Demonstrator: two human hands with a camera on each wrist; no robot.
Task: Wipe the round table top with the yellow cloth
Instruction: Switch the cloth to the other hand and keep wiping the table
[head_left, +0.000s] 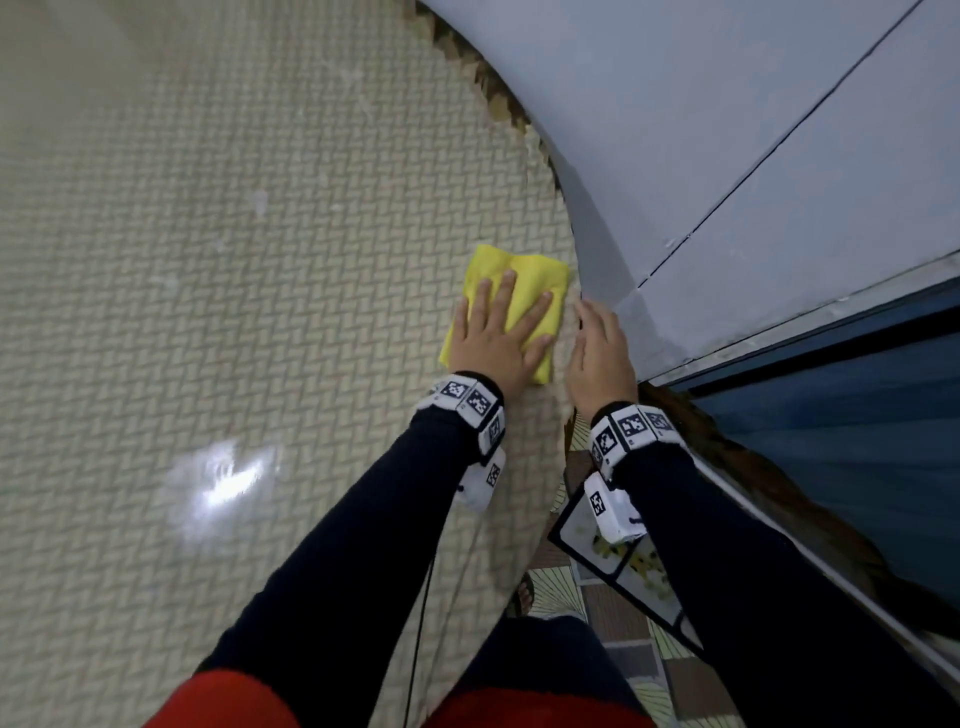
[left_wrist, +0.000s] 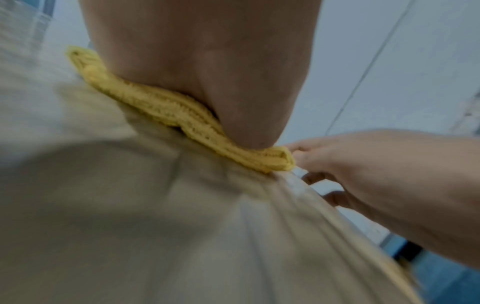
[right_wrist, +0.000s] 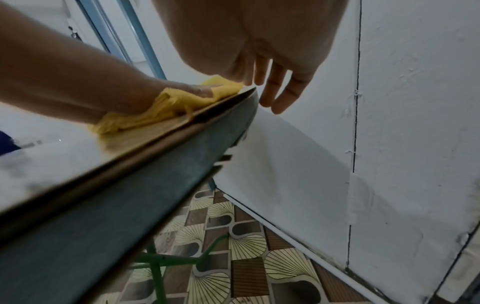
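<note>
Sleeves: two, dark, one on each forearm, nearest the head camera; a white marker band at each wrist.
Hands: two, both bare.
Left hand (head_left: 497, 332): flat and spread wide, fingers straight, palm pressed down on the cloth; nothing gripped.
Right hand (head_left: 600, 349): at the table's right edge, just beside the cloth; fingers (right_wrist: 279, 90) loosely extended and hanging past the rim toward the wall; nothing held. Contact with the rim: cannot tell.
Cloth (head_left: 530, 283): one, yellow, folded into a rough rectangle, lying on the table top close to its right edge, under the left hand, far half showing beyond the fingertips. From the left wrist view, folded layers (left_wrist: 179, 115) squashed under the heel of the palm.
Table (head_left: 234, 312): one, round, top covered in a beige woven pattern, a glare patch near its near-left part; grey-blue rim (right_wrist: 145, 185) and green legs (right_wrist: 155, 265) seen from the right wrist view.
Wall (head_left: 727, 130): pale, with a dark seam line, close behind the table's right edge.
Floor (right_wrist: 246, 257): patterned tiles, brown and cream fans, below the table.
</note>
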